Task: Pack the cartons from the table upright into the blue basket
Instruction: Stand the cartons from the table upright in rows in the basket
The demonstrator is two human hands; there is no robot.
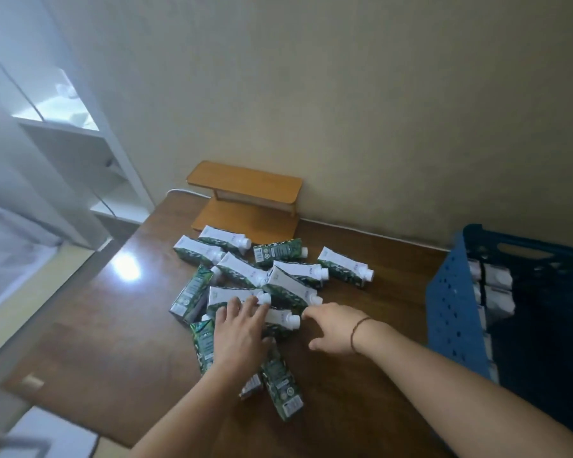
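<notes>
Brown table (139,328) bears scattered cartons (278,282), wooden rack (245,200), blue basket (454,309).

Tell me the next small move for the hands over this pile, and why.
Probably close the left hand round the carton it rests on and lift it. Its fingers lie spread on that carton, holding nothing yet, while the right hand hovers open near its cap. The carton lies flat in the pile, and the basket at the right already holds upright cartons, with room left.
</notes>
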